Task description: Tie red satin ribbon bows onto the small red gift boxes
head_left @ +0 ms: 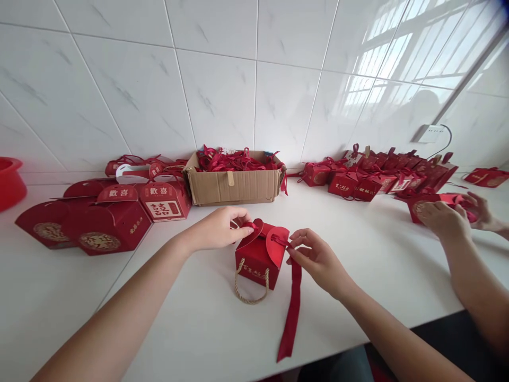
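Note:
A red gift box (258,265) with gold lettering and a twisted gold rope handle (251,301) stands on the white table in front of me. Its rounded top flaps are partly raised. A dark red ribbon (292,313) runs through the flaps, and one long end hangs down over the tabletop to the right. My left hand (218,228) pinches the ribbon at the left flap, fingers closed. At the right flap, my right hand (316,260) has its thumb and fingers closed on the ribbon where it comes out.
Behind the box is a cardboard carton (230,187) full of red ribbons. Several red boxes (115,223) stand at left, beside a red basin (10,183). More boxes (353,183) line the wall at right, where a co-worker's hands (445,220) handle another red box.

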The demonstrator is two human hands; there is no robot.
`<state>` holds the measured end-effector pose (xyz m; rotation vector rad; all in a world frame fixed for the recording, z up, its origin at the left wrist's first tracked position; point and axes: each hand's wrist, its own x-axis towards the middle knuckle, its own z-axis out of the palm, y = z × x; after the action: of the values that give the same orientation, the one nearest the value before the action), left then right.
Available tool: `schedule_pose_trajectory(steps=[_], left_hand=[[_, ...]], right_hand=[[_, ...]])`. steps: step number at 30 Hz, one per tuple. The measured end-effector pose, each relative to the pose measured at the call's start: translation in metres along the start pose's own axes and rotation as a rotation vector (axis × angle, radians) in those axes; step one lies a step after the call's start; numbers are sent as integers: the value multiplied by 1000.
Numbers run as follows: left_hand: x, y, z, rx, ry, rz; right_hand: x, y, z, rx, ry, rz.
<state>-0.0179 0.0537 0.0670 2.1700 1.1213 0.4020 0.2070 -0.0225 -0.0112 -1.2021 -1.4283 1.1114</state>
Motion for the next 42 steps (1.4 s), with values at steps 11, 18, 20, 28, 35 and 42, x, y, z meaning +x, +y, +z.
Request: schedule_pose_trajectory(steps=[11,18,20,28,35,42], left_hand=[[6,-2,3,-303,-37,-98],[12,-12,10,-167,44,-148],[13,-14,11,-133,38,-149],[7,-20,-5,6,-53,-263],[-5,-19,-33,11,5,-333],[-23,-12,-59,28,-30,-246]], right_hand=[[7,-19,-1,-422,107,-80],[17,-18,-7,-286,57,164],[17,-16,-9,-261,21,209],[7,-7,-31,-120,-142,300],[-5,-7,-69,-98,-325,309],[-10,-14,-95,204,-212,171]])
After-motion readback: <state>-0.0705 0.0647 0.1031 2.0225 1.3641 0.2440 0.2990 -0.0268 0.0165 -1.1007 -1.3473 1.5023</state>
